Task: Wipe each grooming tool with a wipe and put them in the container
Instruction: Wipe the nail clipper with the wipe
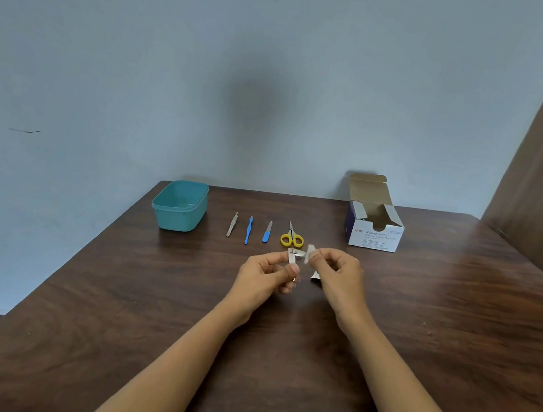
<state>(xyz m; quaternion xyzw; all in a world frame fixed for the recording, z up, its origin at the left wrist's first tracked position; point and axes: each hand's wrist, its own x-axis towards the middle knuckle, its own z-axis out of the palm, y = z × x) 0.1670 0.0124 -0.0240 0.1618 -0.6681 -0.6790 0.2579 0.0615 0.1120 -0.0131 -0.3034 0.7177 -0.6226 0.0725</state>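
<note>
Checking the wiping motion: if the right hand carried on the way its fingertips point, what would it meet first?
Probably the nail clipper held by the left hand; the right hand pinches the wipe just beside it, though depth is unclear.

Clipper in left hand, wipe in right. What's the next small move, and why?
Probably close the gap: bring the wipe pinched in the right hand onto the nail clipper held in the left hand, then rub along the metal. The two are apart, not touching, so the clipper looks not yet ready for the teal container.
</note>
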